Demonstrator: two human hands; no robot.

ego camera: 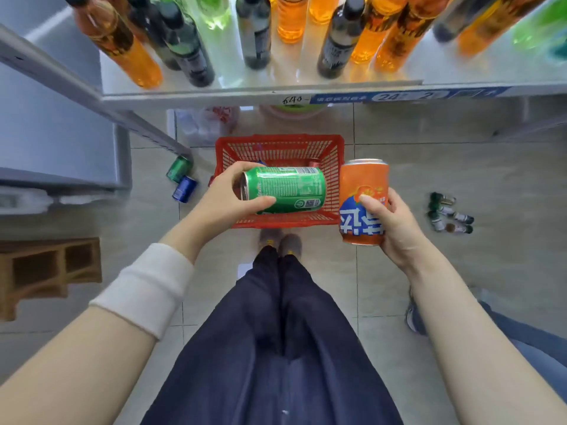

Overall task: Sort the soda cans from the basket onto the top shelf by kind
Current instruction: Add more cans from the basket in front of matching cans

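Floor (460, 167), basket (277, 139), green can (290, 185), orange can (363, 182)

Bottles (333, 41) crowd the shelf (435, 69); bare board shows only along its front edge and right front. The slanted shelf post (147, 127) bars the left. The red basket (277, 221) is open on top, but the green can (288, 188) in the left hand (228, 197) lies across its near half; the right hand (395, 222) holds an orange can (363, 200) just beside its right rim. Two cans (181, 179) lie on the floor (429, 167) left of it.
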